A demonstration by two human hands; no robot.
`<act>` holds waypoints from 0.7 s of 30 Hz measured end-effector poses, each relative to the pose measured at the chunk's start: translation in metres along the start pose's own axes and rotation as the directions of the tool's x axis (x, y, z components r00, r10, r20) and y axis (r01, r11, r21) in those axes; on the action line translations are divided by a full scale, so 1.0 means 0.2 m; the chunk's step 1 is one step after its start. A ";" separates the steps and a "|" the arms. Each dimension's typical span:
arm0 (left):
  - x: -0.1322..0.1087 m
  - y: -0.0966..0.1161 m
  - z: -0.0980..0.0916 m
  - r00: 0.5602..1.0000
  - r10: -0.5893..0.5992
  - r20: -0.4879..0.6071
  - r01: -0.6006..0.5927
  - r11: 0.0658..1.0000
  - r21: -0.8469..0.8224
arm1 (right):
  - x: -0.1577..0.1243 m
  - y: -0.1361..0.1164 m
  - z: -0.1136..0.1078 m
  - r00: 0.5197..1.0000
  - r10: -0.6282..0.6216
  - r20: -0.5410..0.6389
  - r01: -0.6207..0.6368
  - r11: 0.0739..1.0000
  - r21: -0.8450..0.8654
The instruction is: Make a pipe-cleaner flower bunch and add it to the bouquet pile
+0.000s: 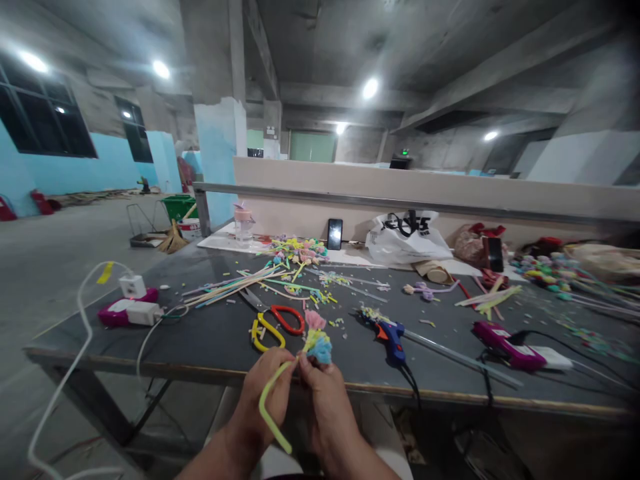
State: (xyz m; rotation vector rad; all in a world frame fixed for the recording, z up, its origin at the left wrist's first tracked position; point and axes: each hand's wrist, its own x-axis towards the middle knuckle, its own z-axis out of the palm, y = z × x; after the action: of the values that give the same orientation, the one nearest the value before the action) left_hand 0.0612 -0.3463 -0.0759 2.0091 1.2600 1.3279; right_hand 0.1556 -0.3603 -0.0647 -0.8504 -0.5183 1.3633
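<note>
At the table's front edge, my left hand (267,387) is closed on a yellow pipe cleaner (270,417), whose bent free end hangs down across the fingers. Close beside it, my right hand (327,400) pinches the base of a small fuzzy pipe-cleaner flower (319,343) with pink, yellow and blue tufts. Yellow stem and flower meet between the two hands; the exact join is hidden by my fingers. Just beyond lie scissors (273,323) with one red and one yellow handle, blades spread. To the right rests a blue glue gun (393,337) with a clear glue stick in it.
Loose pipe cleaners (240,285) and a heap of fuzzy flowers (297,250) lie farther back among clippings. Purple power strips (127,310) with cords sit at both sides. A phone (335,235), a bottle (243,223) and a white bag (407,238) stand along the back.
</note>
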 end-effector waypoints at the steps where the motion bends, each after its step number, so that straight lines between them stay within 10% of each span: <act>1: 0.00 0.02 0.00 0.991 -0.133 0.003 0.133 0.988 -0.077 | 0.00 0.00 -0.01 1.000 -0.005 0.009 0.005 1.000 -0.002; 7: 0.03 0.08 -0.04 0.839 -0.437 0.323 0.529 0.519 -0.672 | 0.01 0.01 -0.03 0.988 -0.048 0.144 0.055 0.998 -0.042; 14: -0.01 0.03 -0.11 0.539 -0.223 0.812 0.826 -0.047 -0.561 | -0.02 -0.04 -0.07 0.936 0.040 0.351 -0.017 0.998 -0.068; 17: -0.01 0.05 -0.13 0.501 -0.163 0.850 0.855 -0.060 -0.516 | -0.03 -0.06 -0.07 0.914 0.086 0.398 -0.069 0.996 -0.057; 21: 0.02 0.12 -0.12 0.703 -0.360 0.613 0.711 0.356 -0.606 | -0.01 -0.05 -0.06 0.938 0.044 0.344 -0.035 0.999 -0.031</act>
State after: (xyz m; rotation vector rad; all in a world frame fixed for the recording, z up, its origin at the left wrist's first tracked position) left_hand 0.0515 -0.3573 -0.0459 0.9244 0.7561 0.8356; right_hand 0.1713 -0.3658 -0.0636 -0.6442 -0.7933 1.5560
